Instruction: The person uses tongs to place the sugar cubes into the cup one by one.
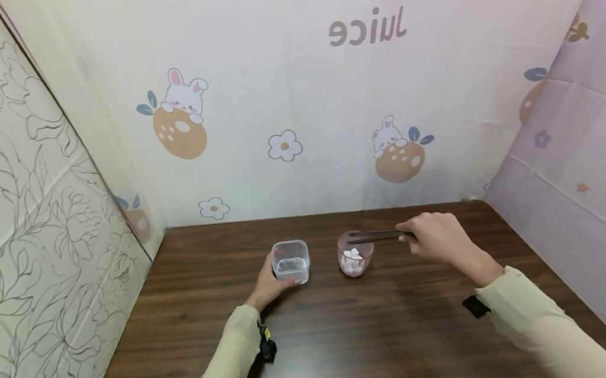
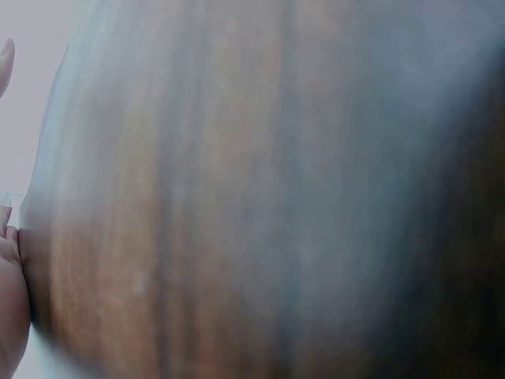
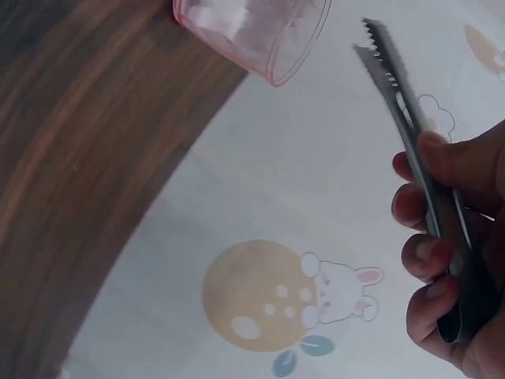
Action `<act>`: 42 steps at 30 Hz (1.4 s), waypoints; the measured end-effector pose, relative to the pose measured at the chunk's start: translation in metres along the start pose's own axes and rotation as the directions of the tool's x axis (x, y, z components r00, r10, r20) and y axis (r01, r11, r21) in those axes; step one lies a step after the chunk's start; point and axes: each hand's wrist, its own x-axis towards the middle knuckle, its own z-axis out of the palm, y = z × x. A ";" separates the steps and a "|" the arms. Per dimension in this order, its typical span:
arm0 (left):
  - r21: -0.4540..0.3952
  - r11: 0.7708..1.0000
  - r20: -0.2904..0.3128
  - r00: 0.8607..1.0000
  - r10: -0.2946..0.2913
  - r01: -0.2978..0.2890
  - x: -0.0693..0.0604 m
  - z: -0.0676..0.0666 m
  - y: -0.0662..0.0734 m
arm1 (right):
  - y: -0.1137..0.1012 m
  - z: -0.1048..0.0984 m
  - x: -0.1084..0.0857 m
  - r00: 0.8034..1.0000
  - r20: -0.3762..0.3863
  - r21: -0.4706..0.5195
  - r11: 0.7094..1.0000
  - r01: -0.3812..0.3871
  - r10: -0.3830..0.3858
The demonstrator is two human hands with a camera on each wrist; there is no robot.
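My left hand grips a small clear square plastic container standing on the table, thumb along its near side. Just a white-grey base shows inside the container. To its right stands a pink-tinted clear cup holding several small white lumps. With my right hand I hold metal tongs, their tips over the cup's mouth and above the lumps. In the right wrist view the serrated tips of the tongs lie close together, with nothing seen between them. Only part of the left hand enters the left wrist view.
A dark brown wooden table lies under everything. Behind it hangs a pale printed cloth, with more patterned cloth on the left and right sides. The left wrist view is mostly blurred table.
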 end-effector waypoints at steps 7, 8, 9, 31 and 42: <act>0.018 1.000 -0.019 1.000 -0.021 0.022 0.004 0.003 -0.019 | -0.005 0.013 -0.018 1.000 -0.001 0.115 0.993 0.003 -0.003; 0.026 1.000 -0.024 1.000 -0.017 0.018 0.005 0.004 -0.024 | -0.007 0.016 -0.020 1.000 -0.002 0.121 0.993 0.005 -0.004; 0.023 1.000 -0.020 1.000 -0.016 0.016 0.005 0.003 -0.023 | -0.009 0.017 -0.021 1.000 0.001 0.131 0.991 0.005 -0.005; 0.027 0.999 -0.024 0.999 -0.021 0.022 0.006 0.001 -0.021 | -0.034 0.089 -0.043 0.991 0.132 0.406 0.911 -0.076 0.024; 0.001 0.999 -0.005 0.999 -0.033 0.033 0.008 0.001 -0.025 | -0.039 0.118 -0.044 0.987 0.148 0.422 0.900 -0.114 0.056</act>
